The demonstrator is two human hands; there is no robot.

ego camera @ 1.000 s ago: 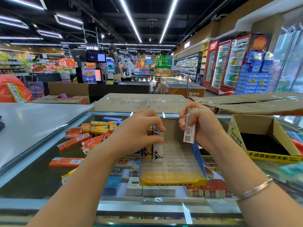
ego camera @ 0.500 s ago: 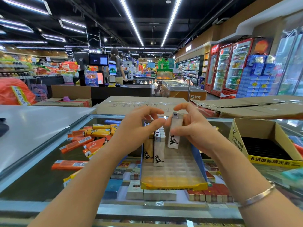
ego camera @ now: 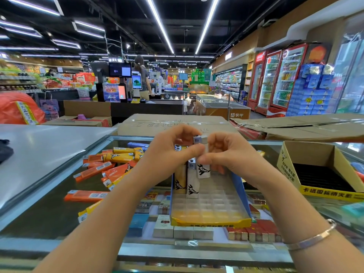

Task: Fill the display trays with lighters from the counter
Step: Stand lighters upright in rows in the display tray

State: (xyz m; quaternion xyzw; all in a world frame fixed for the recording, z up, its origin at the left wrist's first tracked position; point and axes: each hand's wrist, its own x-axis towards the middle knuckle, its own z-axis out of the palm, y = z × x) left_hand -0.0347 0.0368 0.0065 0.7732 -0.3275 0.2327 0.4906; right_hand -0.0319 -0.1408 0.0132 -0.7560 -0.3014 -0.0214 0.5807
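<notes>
Both hands meet at frame centre over the display tray, which sits on the glass counter. Right hand pinches a white lighter upright by its body; a second ago it held that lighter higher and off to the right, half a second ago just above the back rows, now its base is down beside the seated ones. Left hand has curled fingertips at the lighter's metal cap, pinching or steadying it; a second ago it was on the seated lighters instead. So one more lighter is about to drop into a slot, judged not yet seated since it stands taller than its neighbours.

Tray is mostly unfilled: only a few lighters at the back left, clear slots across the front. Loose orange and yellow lighters lie piled on the counter left of centre. An open cardboard box sits at right.
</notes>
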